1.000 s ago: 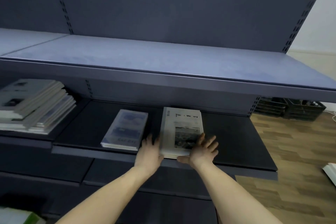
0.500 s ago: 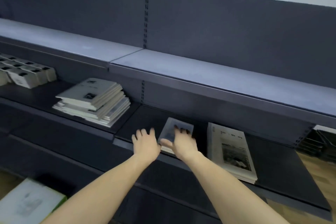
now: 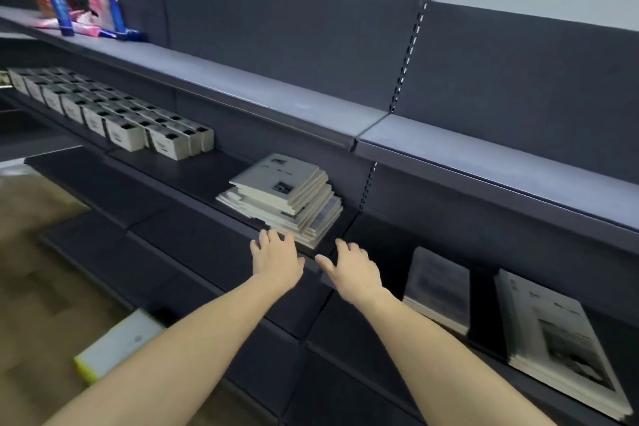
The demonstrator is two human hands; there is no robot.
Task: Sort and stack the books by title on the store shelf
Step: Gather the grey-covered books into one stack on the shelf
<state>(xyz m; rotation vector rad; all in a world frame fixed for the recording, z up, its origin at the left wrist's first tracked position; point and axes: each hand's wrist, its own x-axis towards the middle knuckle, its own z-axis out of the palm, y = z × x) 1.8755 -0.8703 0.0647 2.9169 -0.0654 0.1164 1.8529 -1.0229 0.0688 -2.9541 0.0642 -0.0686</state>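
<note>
An untidy stack of several pale books (image 3: 283, 197) lies on the dark middle shelf (image 3: 193, 176). My left hand (image 3: 276, 261) is at the stack's front edge, fingers spread, fingertips near its lowest books. Just right of the stack's corner, my right hand (image 3: 352, 270) hovers over the shelf edge, fingers spread and holding nothing. Further right lie a small bluish-grey book (image 3: 439, 287) and a white book with a black-and-white photo on its cover (image 3: 560, 339), each flat on the same shelf level.
Rows of small white boxes (image 3: 114, 117) fill the shelf to the left. Blue and pink packages (image 3: 86, 15) stand on the upper shelf (image 3: 276, 97) at far left. A white and yellow-green box (image 3: 114, 346) lies on the wooden floor below.
The view swung left. Both hands left the bluish-grey book and moved left to the front of the big stack. Before that they had released the white photo book.
</note>
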